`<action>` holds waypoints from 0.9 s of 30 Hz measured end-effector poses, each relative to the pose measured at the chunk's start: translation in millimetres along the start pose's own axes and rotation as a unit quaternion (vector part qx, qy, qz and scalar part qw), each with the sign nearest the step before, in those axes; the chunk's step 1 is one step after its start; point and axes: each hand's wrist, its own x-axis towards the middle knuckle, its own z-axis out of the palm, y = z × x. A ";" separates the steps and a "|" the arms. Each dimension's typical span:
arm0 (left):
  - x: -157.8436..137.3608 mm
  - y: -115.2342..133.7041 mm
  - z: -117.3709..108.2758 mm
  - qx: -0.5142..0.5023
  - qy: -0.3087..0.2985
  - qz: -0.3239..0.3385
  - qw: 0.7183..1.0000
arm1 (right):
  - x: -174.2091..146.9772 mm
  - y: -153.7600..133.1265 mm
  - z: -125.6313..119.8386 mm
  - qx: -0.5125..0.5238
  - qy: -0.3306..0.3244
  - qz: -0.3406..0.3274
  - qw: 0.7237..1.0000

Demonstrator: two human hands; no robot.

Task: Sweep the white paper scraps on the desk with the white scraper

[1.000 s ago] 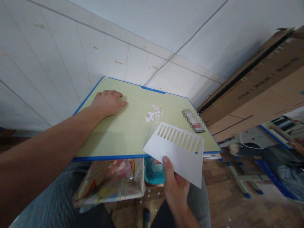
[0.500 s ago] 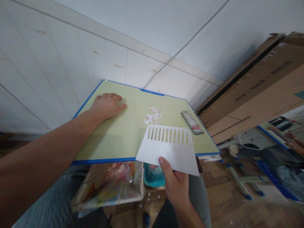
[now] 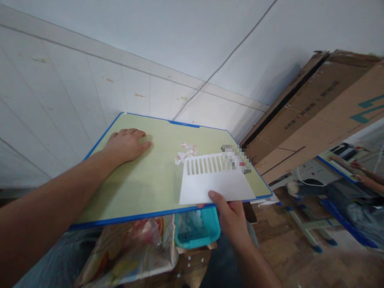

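Observation:
My right hand [image 3: 233, 218] pinches the near edge of a white sheet with a row of long slots [image 3: 211, 187], thumb on top and fingers underneath. The sheet lies low over the front right part of a pale green tabletop [image 3: 144, 180] with a blue rim. Its far left corner is right beside a small pile of white and pinkish paper scraps [image 3: 185, 153]. Its far right part overlaps a blurred-out oblong item [image 3: 244, 166]. My left hand [image 3: 129, 145] lies palm down on the left of the tabletop, thumb apart from the fingers, holding nothing.
Below the front edge are a turquoise basket [image 3: 196, 242] and a patterned fabric-lined container [image 3: 150, 260] with plastic-wrapped contents. Tall flattened cardboard boxes [image 3: 300, 120] lean at the right. A wall with a cable [image 3: 228, 58] backs the table. Another person's arm [image 3: 367, 182] shows far right.
The slotted sheet has moved farther in over the tabletop, up to the scraps and partly over the blurred item. My left hand stays in place. The view has shifted, showing more of the turquoise basket.

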 end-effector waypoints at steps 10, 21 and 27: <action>38.7 16.7 -13.6 0.039 -0.015 -0.016 0.999 | 140.9 -30.5 11.0 -0.018 -0.072 -0.070 0.995; 43.7 10.0 14.9 0.034 0.029 0.007 0.999 | 184.3 -29.6 48.0 -0.062 -0.307 -0.078 0.947; 39.0 15.4 5.7 0.038 0.018 0.016 0.999 | 175.7 -24.5 34.8 -0.110 -0.317 -0.095 0.937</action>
